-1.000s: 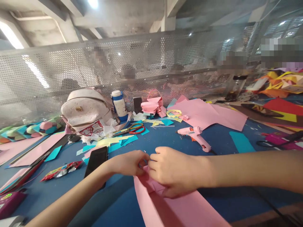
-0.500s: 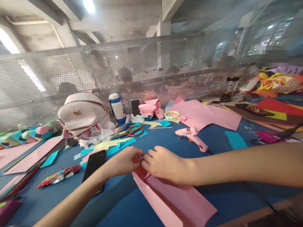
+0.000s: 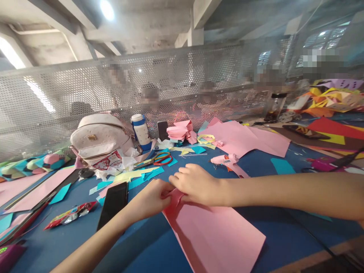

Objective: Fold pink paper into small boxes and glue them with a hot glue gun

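A folded sheet of pink paper (image 3: 224, 235) slants down from my hands over the blue table. Its upper end is pinched by my left hand (image 3: 157, 193), whose fingers are closed and partly hidden. My right hand (image 3: 196, 184) lies over the same end, fingers bent and closed on the paper's edge beside the left fingertips. Just beyond the right wrist rests a pink glue gun (image 3: 227, 161), its handle partly covered by my forearm. A black phone (image 3: 113, 204) lies left of my left wrist.
Scissors with orange handles (image 3: 162, 158) lie among blue and yellow paper scraps (image 3: 136, 174). Behind stand a white backpack (image 3: 98, 132), a bottle (image 3: 141, 131) and large pink paper (image 3: 244, 136). A snack wrapper (image 3: 71, 215) is at left. A perforated metal screen (image 3: 176, 76) bounds the back.
My right hand has risen slightly and rolled over the paper's upper end. The pink sheet has turned, so its broad face shows more. My left hand keeps its pinch.
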Available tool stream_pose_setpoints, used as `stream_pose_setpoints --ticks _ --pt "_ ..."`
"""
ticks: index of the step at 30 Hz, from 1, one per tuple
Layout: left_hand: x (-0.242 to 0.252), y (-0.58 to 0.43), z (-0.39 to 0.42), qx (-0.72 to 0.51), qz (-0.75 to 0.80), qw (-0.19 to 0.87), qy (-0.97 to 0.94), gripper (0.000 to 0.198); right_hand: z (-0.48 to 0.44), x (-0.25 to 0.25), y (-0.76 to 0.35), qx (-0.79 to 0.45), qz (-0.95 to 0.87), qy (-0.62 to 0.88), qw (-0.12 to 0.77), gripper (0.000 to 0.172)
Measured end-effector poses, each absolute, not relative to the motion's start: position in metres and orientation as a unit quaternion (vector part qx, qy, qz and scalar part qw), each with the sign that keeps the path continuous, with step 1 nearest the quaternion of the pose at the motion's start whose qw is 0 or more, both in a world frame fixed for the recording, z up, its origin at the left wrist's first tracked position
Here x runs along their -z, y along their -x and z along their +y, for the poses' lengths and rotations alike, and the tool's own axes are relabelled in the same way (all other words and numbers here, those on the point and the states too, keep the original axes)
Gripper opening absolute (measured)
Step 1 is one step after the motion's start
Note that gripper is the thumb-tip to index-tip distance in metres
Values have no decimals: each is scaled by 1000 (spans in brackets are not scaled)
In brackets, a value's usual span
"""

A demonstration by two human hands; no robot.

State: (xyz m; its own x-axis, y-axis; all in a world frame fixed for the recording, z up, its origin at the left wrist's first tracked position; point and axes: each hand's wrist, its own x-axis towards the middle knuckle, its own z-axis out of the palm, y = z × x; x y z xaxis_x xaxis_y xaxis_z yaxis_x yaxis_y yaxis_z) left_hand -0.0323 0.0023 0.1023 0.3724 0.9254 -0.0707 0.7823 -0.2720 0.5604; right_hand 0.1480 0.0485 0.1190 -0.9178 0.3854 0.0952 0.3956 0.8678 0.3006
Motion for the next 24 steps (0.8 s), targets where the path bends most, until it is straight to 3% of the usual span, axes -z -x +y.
stream_pose_setpoints --ticks 3,8,12,19,24 --pt "-106 24 -5 -138 544 265 -784 25 55 -130 -147 62 -968 237 -55 28" --pt "-107 17 -9 -138 558 267 -774 32 56 -138 -143 39 -972 223 -69 20" --pt "-106 17 -9 -105 575 244 -774 16 57 -134 -140 39 -973 218 -71 15" --pt "-105 22 -8 -55 594 139 -791 8 61 -137 -136 29 -970 233 -65 29" --pt "-106 28 -6 -45 589 126 -797 33 62 -139 -134 2 -968 233 -93 24"
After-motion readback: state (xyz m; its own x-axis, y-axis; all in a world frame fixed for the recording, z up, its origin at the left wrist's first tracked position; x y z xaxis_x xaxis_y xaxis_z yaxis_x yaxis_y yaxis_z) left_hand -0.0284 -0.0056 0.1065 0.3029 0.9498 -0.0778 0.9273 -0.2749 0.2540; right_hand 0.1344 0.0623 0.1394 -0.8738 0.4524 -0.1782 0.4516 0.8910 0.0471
